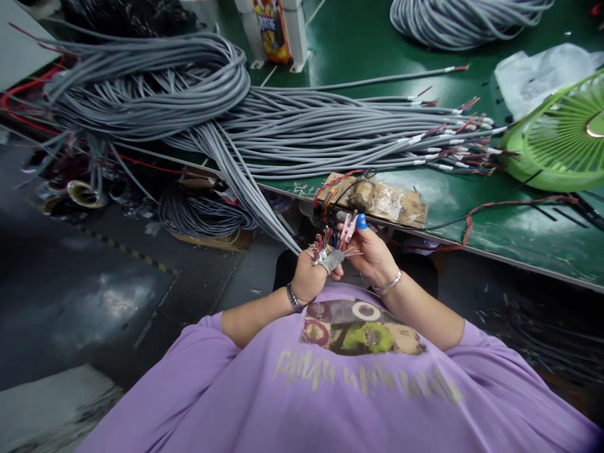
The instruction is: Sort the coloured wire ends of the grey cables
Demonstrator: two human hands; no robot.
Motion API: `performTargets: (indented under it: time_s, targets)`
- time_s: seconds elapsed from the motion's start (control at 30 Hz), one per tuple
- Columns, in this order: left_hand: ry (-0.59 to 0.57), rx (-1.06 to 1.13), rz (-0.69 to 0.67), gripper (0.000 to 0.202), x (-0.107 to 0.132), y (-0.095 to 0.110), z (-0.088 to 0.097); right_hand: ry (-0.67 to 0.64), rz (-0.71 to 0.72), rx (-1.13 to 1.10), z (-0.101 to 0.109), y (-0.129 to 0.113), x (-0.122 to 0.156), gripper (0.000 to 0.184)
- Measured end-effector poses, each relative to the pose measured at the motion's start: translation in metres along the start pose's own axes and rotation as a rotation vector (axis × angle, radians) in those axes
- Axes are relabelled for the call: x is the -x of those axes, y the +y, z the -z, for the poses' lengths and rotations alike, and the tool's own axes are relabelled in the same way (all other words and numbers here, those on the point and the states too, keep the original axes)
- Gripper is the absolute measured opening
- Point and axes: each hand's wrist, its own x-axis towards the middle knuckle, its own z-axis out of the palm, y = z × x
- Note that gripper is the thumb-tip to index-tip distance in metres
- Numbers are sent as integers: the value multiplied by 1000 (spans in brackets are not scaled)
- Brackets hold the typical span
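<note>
Light comes from overhead, fairly bright and even; it leaves pale glare patches on the green table (519, 226) and a dull sheen on the dark floor (94, 296); below the table edge it turns murky; the grey cables (292, 132) look sharp; the wide lens bows the rim; the purple shirt (236, 390) is soft.

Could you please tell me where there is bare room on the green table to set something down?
Bare green lies between the grey cable bundle and the far coil, and along the front edge right of the wooden block, below the fan, crossed by one red wire. The left is crowded with cables.
</note>
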Motion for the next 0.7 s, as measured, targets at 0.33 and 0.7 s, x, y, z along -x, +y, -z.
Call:
performTargets:
  time_s: [0.33,0.7]
  targets:
    - [-31,51,-38,43,5,-1,5,5,-12,-93,0,-2,3,46]
    - [-19,86,-29,40,6,-5,10,-382,-167,197,18,-5,18,44]
